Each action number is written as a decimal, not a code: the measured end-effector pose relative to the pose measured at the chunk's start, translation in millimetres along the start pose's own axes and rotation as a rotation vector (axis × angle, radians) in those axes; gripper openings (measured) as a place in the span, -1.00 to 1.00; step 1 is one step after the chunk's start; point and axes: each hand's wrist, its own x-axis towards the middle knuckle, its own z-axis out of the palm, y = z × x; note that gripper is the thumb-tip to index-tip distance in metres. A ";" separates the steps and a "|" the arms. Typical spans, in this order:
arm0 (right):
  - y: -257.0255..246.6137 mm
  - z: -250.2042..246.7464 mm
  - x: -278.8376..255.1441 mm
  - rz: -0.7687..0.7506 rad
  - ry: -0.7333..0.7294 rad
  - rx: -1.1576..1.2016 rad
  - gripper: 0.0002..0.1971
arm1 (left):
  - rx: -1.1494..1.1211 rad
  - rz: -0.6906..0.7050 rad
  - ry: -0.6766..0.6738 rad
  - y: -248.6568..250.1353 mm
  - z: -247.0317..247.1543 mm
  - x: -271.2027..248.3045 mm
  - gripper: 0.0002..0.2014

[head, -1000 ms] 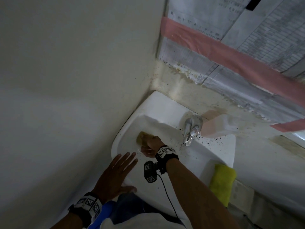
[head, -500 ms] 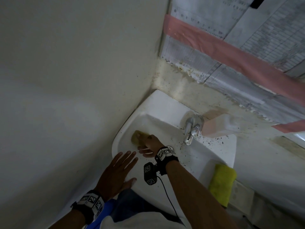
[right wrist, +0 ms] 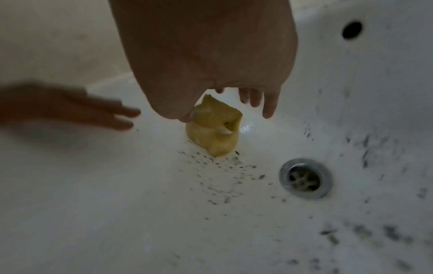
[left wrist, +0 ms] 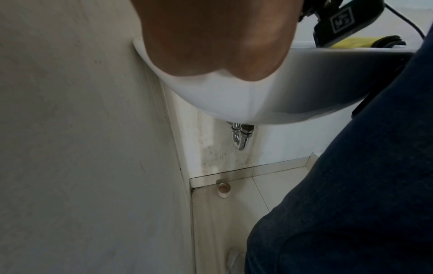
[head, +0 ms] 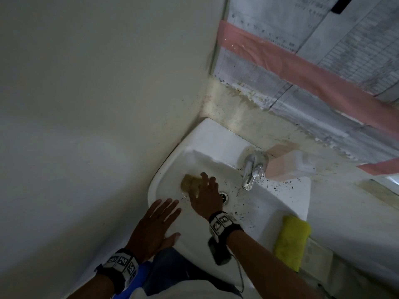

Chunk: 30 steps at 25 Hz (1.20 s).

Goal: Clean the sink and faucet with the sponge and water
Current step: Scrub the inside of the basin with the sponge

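Observation:
A crumpled yellow sponge point(head: 191, 183) point(right wrist: 215, 128) lies on the left slope of the white sink point(head: 216, 143), left of the drain point(head: 223, 196) point(right wrist: 304, 178). My right hand point(head: 205, 190) point(right wrist: 228, 111) hovers over it with the fingers stretched out past the sponge; the thumb touches its edge. My left hand point(head: 155, 225) point(left wrist: 215, 37) lies flat with spread fingers on the sink's front-left rim. The chrome faucet point(head: 251, 171) stands at the back of the basin, no water running. Black specks dot the basin around the drain and under the faucet.
A pale pink soap bottle point(head: 287, 165) lies beside the faucet. A yellow-green cloth point(head: 290, 240) hangs on the sink's right edge. A wall closes in tight on the left. Under the basin hangs a chrome trap pipe point(left wrist: 241, 137).
My right hand had its fingers curled round the sponge on the basin's left wall; now the fingers are stretched out over it. The left hand stays on the rim.

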 end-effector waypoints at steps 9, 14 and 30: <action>24.6 5.3 5.7 -0.463 0.016 -0.217 -0.09 | 0.001 -0.022 0.018 1.3 2.2 0.1 -0.36; 21.9 6.6 5.4 -0.522 0.025 -0.166 -0.32 | 0.016 -0.046 0.033 1.4 6.5 0.0 -0.40; 60.8 -5.9 13.8 -0.277 -0.131 -0.340 -0.55 | 0.060 -0.022 0.069 5.2 1.2 2.6 -0.46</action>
